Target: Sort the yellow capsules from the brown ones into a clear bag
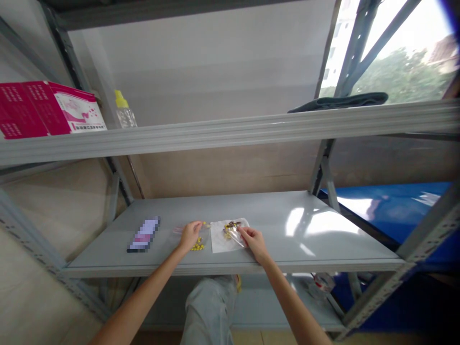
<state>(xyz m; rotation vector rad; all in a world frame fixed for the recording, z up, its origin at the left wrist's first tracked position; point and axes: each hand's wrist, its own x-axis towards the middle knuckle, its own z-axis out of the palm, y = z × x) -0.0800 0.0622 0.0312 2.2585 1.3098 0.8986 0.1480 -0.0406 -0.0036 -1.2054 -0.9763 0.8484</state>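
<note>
My left hand (pixel 190 235) is closed in a pinch above the shelf; whatever is between its fingertips is too small to make out. Under and beside it lie yellow beads (pixel 197 246), seemingly in or near a clear plastic bag (pixel 177 230). To the right, a white sheet (pixel 217 239) lies flat, with small dark brown and yellow pieces (pixel 230 228) on its upper part. My right hand (pixel 253 241) pinches the edge of a small clear bag (pixel 236 235) over that sheet. Both hands are close to the shelf's front edge.
A phone (pixel 143 235) lies on the grey shelf (pixel 273 211) at the left. Overhead, a rack beam (pixel 230 132) crosses the view. Pink boxes (pixel 50 109), a yellow-capped bottle (pixel 124 110) and a folded dark cloth (pixel 341 101) rest on the upper shelf.
</note>
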